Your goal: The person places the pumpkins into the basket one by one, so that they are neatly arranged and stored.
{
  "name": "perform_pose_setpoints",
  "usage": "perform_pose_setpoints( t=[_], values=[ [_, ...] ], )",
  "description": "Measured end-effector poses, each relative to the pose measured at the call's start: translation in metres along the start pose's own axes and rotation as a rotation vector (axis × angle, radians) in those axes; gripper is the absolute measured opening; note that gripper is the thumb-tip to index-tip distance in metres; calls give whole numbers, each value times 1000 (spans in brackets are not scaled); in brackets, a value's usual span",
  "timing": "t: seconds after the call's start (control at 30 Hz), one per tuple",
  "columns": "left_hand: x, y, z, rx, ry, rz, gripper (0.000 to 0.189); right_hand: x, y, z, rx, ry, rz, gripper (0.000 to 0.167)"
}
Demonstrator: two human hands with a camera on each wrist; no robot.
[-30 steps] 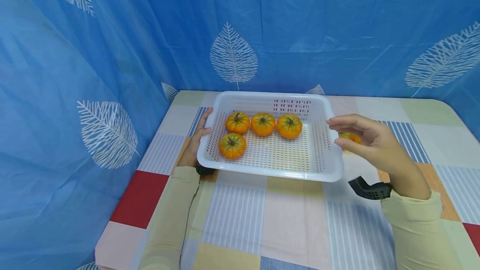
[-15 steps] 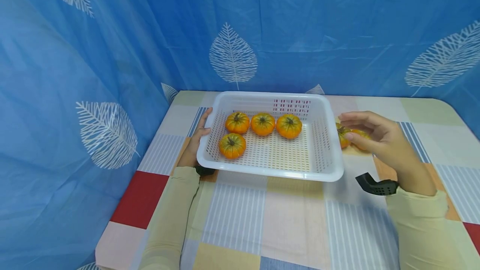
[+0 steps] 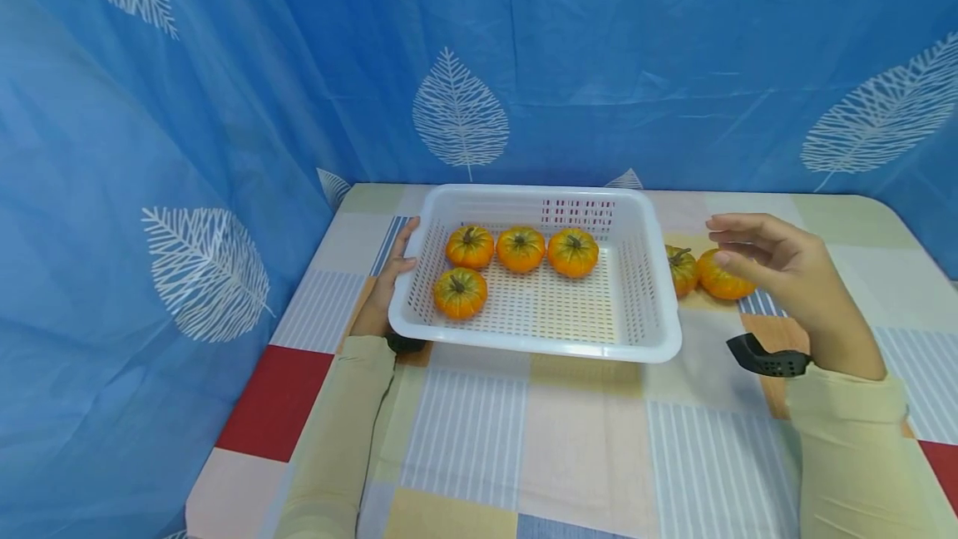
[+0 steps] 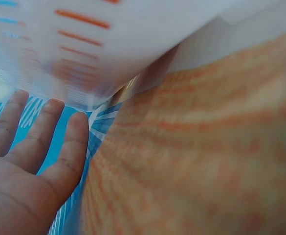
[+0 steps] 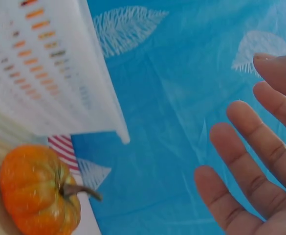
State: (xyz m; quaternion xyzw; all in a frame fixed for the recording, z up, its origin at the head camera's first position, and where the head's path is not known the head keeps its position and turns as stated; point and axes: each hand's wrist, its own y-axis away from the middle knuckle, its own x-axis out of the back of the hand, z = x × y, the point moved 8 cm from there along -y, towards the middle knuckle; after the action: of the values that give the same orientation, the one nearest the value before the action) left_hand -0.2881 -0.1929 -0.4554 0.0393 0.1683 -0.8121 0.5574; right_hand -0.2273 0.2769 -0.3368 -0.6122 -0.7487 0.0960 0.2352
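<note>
A white plastic basket (image 3: 524, 348) with slotted walls holds several small orange pumpkins (image 3: 460, 293), three of them in a row toward its far side. My left hand (image 3: 385, 285) is at the basket's left side, thumb near the rim; in the left wrist view its straight fingertips (image 4: 77, 122) reach the slotted wall. Right of the basket, two more pumpkins (image 3: 681, 271) sit side by side on the cloth. Over the outer one hovers my right hand (image 3: 778, 256), fingers loosely bent and holding nothing. The right wrist view shows one stemmed pumpkin (image 5: 35, 191) beside the basket wall.
A patchwork-patterned cloth (image 3: 584, 447) covers the table. Blue curtains (image 3: 636, 65) with white leaf prints hang behind the table and along its left side. A black strap (image 3: 767, 356) sits on the right wrist.
My right hand has drawn away from the basket's right rim, moving right and uncovering the two pumpkins there. The left hand and the basket have hardly moved.
</note>
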Motion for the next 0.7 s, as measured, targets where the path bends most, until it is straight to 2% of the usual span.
perform_pose_setpoints(
  t=[0.27, 0.37, 0.5, 0.7],
  values=[
    [-1, -1, 0, 50, -5, 46, 74, 21, 1, 13, 12, 46, 110, 50],
    [-1, -1, -1, 71, -7, 55, 75, 28, 2, 19, -5, 141, 147, 51],
    [-1, 0, 0, 77, 9, 48, 73, 36, 4, 27, -50, 254, 185, 50],
    [-3, -3, 4, 78, 3, 9, 75, 45, 7, 40, -108, 283, 214, 47]
  ],
)
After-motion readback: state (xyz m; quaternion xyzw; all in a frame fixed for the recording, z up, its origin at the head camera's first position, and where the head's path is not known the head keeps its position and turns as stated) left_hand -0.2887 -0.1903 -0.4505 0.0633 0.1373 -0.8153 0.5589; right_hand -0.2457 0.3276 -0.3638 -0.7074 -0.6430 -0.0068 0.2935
